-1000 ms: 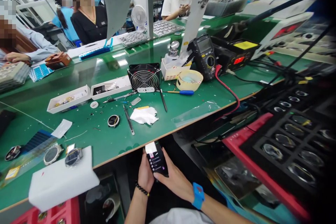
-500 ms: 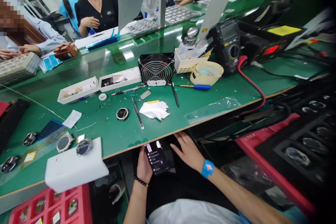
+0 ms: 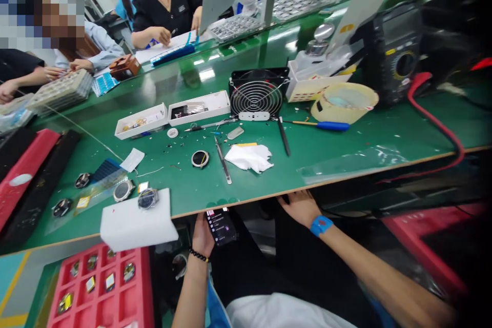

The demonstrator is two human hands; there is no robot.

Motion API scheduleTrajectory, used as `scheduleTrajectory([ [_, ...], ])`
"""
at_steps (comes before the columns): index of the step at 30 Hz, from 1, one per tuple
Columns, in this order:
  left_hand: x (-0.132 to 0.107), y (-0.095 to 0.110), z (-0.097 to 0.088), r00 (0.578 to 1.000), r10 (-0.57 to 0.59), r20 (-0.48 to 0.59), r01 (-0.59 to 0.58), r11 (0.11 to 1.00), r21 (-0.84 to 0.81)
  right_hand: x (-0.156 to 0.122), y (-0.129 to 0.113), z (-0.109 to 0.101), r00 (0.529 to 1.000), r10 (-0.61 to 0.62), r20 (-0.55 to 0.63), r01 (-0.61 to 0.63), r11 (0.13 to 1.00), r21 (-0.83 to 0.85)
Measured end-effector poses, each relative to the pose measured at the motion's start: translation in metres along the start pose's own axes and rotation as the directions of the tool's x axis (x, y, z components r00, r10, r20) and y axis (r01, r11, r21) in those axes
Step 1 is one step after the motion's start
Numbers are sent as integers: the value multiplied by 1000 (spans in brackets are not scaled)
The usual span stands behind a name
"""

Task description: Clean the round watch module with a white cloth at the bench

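My left hand is closed around a smartphone below the front edge of the bench. The phone's dark screen is lit and shows a list; its top end lies close under the edge. Apart from the phone, my right hand rests over my right leg, thumb spread from the other fingers. The bench edge partly hides those fingertips, and I see nothing held there. On the bench above lie a watch case, metal tweezers and a crumpled white cloth.
A small fan stands midway on the green bench, with a multimeter to its right. Several watch parts surround a white foam block at left. Below is a red tray. Co-workers sit across.
The view has swung left, so bench items appear farther right. My right hand has drawn away from the phone to the right. My left hand still holds the phone.
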State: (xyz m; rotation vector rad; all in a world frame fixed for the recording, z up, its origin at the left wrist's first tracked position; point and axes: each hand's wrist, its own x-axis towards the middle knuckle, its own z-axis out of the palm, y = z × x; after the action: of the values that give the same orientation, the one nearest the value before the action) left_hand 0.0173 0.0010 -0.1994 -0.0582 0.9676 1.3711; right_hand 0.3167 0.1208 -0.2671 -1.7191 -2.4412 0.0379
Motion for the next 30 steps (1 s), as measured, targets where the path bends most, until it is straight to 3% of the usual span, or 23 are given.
scheduleTrajectory([
  [6,-16,10,-7,996,75,-39,-76,997,-5,0,-10,7,1000,-23,-20,22,997,-69],
  [11,-24,11,-9,996,63,-58,-63,998,3,0,-14,9,999,-20,-33,17,994,-104],
  [23,-26,8,-4,994,74,-76,-73,997,21,-1,-7,8,999,-9,-47,4,993,-118],
  [30,-25,6,-12,989,110,-103,-108,994,27,0,-7,10,999,-6,-47,1,994,-112],
])
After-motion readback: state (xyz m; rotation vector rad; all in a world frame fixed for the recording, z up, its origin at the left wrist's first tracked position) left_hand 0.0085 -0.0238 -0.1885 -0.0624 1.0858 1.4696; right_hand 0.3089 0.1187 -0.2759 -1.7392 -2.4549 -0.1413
